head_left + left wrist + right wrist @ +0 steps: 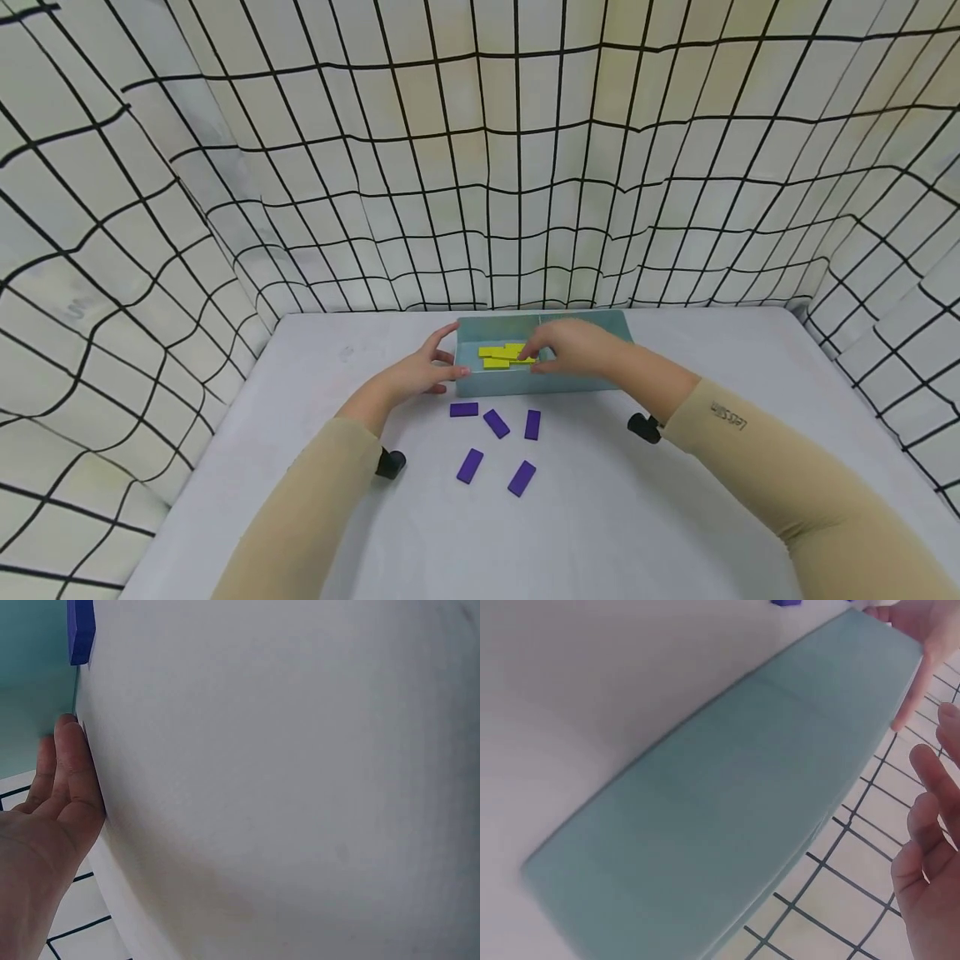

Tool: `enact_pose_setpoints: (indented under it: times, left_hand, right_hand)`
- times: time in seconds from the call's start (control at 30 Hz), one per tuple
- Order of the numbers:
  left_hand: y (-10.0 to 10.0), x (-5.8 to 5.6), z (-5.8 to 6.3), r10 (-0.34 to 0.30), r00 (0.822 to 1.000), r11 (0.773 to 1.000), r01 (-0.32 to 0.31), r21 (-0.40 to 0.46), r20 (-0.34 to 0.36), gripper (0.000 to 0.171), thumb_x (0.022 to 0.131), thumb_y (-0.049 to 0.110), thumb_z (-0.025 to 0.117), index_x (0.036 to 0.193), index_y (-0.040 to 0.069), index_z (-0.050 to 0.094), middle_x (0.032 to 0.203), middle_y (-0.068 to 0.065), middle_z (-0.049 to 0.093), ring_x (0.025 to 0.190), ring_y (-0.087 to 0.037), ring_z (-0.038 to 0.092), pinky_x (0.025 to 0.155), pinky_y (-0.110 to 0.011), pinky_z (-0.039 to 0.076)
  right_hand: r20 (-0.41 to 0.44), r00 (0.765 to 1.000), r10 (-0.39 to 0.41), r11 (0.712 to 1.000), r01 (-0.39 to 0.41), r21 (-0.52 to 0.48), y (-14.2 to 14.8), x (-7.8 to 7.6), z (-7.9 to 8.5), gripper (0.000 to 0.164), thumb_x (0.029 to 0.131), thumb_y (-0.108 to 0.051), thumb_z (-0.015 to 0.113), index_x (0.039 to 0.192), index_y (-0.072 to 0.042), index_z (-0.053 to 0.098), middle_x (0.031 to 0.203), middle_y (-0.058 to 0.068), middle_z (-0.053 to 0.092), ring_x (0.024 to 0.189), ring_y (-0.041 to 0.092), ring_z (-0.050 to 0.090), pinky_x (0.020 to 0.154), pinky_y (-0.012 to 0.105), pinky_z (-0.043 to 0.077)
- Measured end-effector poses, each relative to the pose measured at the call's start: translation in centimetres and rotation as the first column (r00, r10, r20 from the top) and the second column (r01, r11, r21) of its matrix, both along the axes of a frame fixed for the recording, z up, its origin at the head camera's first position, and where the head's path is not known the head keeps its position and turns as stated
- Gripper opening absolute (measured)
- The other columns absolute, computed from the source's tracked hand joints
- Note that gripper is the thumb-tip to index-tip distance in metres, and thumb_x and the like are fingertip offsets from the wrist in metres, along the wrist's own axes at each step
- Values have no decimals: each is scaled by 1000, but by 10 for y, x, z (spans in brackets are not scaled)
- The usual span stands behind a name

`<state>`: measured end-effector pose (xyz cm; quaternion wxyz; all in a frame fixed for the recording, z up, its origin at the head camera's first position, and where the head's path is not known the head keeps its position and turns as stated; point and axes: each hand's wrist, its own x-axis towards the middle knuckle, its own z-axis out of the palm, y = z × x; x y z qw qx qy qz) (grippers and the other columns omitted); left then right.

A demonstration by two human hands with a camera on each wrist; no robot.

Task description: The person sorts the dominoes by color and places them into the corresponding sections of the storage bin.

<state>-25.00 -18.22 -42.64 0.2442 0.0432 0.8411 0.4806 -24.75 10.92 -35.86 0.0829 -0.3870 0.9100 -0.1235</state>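
A pale teal two-compartment box (pixel 495 384) stands on the white table. Several flat yellow blocks (pixel 495 353) lie in its left compartment, partly overlapping. My left hand (pixel 420 371) spreads around the box's left end, thumb at the front corner; in the left wrist view its extended fingers (pixel 75 761) rest along the wall. My right hand (pixel 573 346) reaches over the front wall into the left compartment, fingertips right at the yellow blocks. In the right wrist view, its fingers (pixel 926 825) are loosely bent beyond the box wall, with no block visible between them.
Several purple blocks (pixel 469 466) lie scattered on the table (pixel 600 517) in front of the box. A divider (pixel 540 322) splits the box. Black netting (pixel 517 133) over pale walls surrounds the table at the back and sides.
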Motion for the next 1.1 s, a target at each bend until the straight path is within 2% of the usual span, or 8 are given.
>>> enact_pose_setpoints:
  times: [0.1,0.27,0.47,0.63,0.7,0.83,0.93,1.1]
  left_hand:
    - [-1,0,1,0,1000,1000,0,0,0,93,90,39,73,154,52,6,151,-16,37,117,-32,60,103,-46,47]
    - [-1,0,0,2,1000,1000,-2,0,2,94,90,40,73,154,51,6,150,-17,37,117,-32,60,102,-45,48]
    - [-1,-1,-1,7,1000,1000,-7,-6,2,94,89,40,74,154,51,6,150,-16,37,116,-32,60,103,-46,47]
    - [-2,-1,-2,0,1000,1000,0,-3,-4,94,90,40,73,154,51,6,150,-16,37,116,-32,60,103,-46,47]
    - [-2,-1,-2,1,1000,1000,-1,-2,-4,94,89,40,74,154,51,6,151,-16,37,116,-32,60,103,-46,48]
    - [-2,-1,-2,2,1000,1000,-2,1,-4,93,90,40,73,154,52,7,151,-16,36,116,-33,60,103,-46,47]
    - [-2,-2,-2,1,1000,1000,-1,2,-1,93,90,39,73,154,52,6,151,-16,36,116,-33,60,103,-47,47]
    - [-2,-3,-3,1,1000,1000,-1,-1,3,92,90,39,73,153,52,6,150,-16,36,116,-33,60,103,-46,47]
  right_hand:
    - [24,1000,-8,1000,8,-2,9,9,0,26,92,-24,73,117,-20,74,107,-5,69,91,19,62,75,28,52]
    - [14,1000,-13,1000,14,-12,22,22,-5,25,91,-26,74,116,-22,75,106,-10,67,92,16,63,75,26,53]
    - [-3,1000,18,998,-18,-62,31,29,-12,25,90,-24,75,114,-19,75,104,-6,68,87,18,63,74,27,52]
    - [-1,999,35,996,-35,-76,34,33,-19,24,89,-24,75,113,-19,75,106,-4,69,94,19,65,81,31,54]
    - [7,999,37,997,-36,-64,33,35,-21,25,89,-24,75,114,-19,75,108,-4,70,100,18,65,85,33,55]
    - [23,999,44,999,-44,-17,29,40,-24,27,90,-25,75,116,-22,74,114,-8,69,105,15,64,85,31,55]
    - [20,998,55,998,-56,9,25,42,-27,27,90,-25,74,117,-24,74,115,-10,68,105,13,63,81,29,55]
    - [18,998,67,996,-68,50,21,42,-36,28,90,-27,74,118,-26,74,113,-12,67,103,11,62,85,31,54]
